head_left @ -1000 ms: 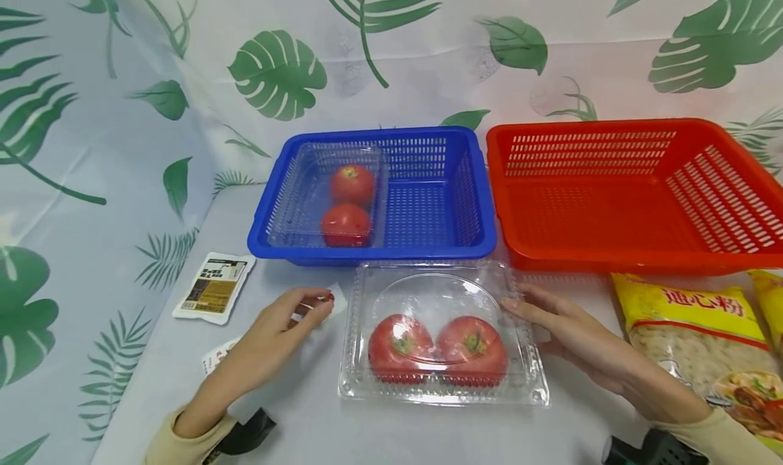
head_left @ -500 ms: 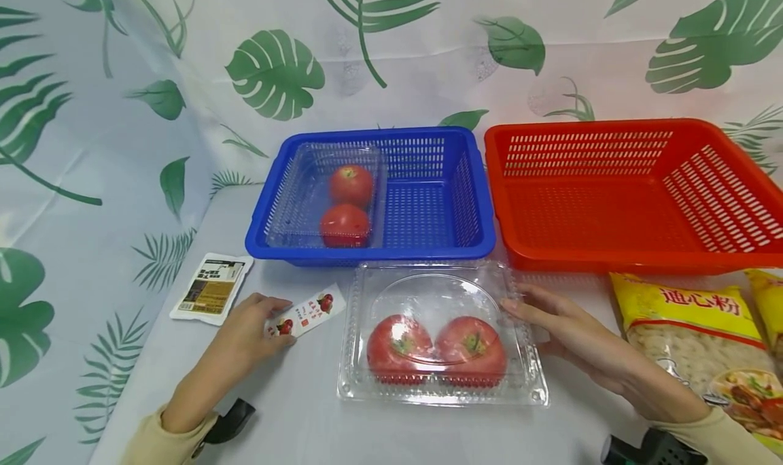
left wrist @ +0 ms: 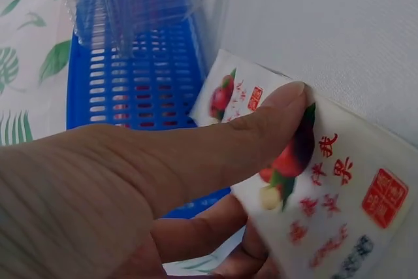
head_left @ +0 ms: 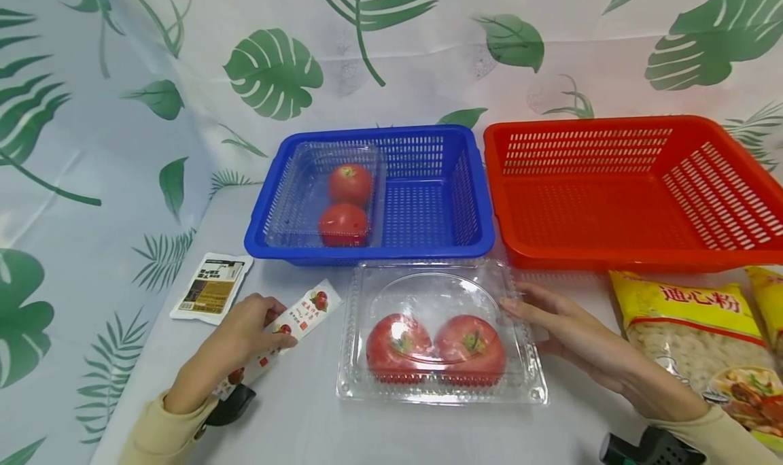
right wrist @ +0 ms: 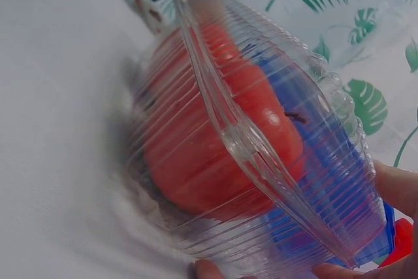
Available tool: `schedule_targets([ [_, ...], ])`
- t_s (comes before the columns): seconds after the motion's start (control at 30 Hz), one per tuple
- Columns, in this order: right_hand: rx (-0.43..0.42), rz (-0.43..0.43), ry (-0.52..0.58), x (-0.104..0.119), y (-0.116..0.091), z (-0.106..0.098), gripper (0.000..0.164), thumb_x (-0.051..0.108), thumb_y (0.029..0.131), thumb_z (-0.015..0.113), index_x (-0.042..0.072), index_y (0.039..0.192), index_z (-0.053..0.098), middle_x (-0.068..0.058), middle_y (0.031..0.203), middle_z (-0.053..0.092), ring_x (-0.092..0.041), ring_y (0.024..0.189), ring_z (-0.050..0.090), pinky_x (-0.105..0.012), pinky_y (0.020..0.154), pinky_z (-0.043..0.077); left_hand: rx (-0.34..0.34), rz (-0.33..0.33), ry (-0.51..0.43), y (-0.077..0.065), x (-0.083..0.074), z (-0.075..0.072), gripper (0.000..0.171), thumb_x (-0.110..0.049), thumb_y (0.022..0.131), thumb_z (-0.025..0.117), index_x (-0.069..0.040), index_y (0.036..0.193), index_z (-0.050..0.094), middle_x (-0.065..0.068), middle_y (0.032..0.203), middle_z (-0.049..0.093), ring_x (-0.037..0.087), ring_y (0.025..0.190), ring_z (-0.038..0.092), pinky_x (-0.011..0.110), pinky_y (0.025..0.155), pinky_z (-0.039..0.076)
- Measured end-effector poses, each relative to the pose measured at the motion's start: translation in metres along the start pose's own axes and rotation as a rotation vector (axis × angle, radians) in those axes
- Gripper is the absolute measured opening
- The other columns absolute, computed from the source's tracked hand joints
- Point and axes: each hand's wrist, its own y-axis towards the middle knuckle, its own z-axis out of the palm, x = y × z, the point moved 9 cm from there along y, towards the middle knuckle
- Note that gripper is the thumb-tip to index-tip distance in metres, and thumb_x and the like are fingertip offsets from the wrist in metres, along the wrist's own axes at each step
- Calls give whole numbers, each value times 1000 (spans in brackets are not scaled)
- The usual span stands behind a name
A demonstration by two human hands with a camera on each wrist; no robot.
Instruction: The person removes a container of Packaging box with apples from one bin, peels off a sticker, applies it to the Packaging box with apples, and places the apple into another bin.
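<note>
In the head view, the left hand (head_left: pixel 247 336) pinches a printed label strip (head_left: pixel 306 312), glossy, white and long, its far tip just beside the left edge of a clear container (head_left: pixel 440 393). That hinged plastic box has straight rims and an oval embossed lid; inside sit two rounded, shiny red fruits (head_left: pixel 400 356). The right hand (head_left: pixel 569 329) holds the box's right side between thumb and fingers. Behind stand a slotted blue basket (head_left: pixel 373 253), carrying a second clear box (head_left: pixel 296 203) in its left half, and a red basket (head_left: pixel 630 261). A yellow-topped pasta bag (head_left: pixel 703 342) lies beyond the right hand. Smooth pale bench (head_left: pixel 440 431) stretches in front of the container.

In the left wrist view, the thumb presses flat on the label strip, the other fingers curled beneath; its edges jut past the grip on both sides.

In the right wrist view, fine ribs line the container's wall, its edge is beaded, and thumb and fingertips meet its rim.
</note>
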Motion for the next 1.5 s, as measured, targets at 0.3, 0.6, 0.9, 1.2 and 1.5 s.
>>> schedule_targets([
  [0.3, -7, 5, -15, 0, -6, -3, 83, 39, 110, 51, -5, 165, 6, -31, 166, 21, -46, 143, 39, -61, 107, 48, 16, 22, -102, -4, -3, 4, 37, -14, 81, 90, -4, 106, 65, 6, 94, 69, 19, 80, 59, 35, 68, 51],
  [0.6, -10, 10, -22, 1, -7, -3, 83, 41, 110, 49, -5, 165, 6, -30, 166, 20, -47, 144, 38, -61, 107, 48, 41, -40, -141, -5, 4, 1, 34, -20, 84, 89, 0, 108, 75, 2, 87, 69, 18, 76, 56, 32, 66, 49],
  [0.9, -99, -67, -130, 10, -17, -12, 67, 35, 113, 45, 0, 164, 20, -27, 162, 30, -43, 138, 43, -37, 91, 58, -68, 12, -323, -24, 8, -45, 31, -31, 90, 85, -3, 84, 73, -1, 71, 52, 15, 66, 47, 25, 53, 38],
  [1.2, -208, -186, -597, 47, -49, -13, 72, 32, 104, 66, 12, 163, 32, -26, 158, 36, -51, 131, 49, -58, 85, 60, -80, 80, -486, -50, -31, -58, 45, -26, 95, 80, 4, 126, 71, 10, 99, 77, 19, 76, 72, 31, 63, 61],
  [1.5, -301, -637, -730, 144, -69, 42, 51, 14, 92, 81, 33, 137, 65, 14, 135, 61, -14, 127, 59, -37, 93, 60, -148, 290, -619, -50, -108, -68, 30, -15, 93, 81, 0, 116, 70, 10, 94, 77, 20, 73, 74, 33, 62, 62],
])
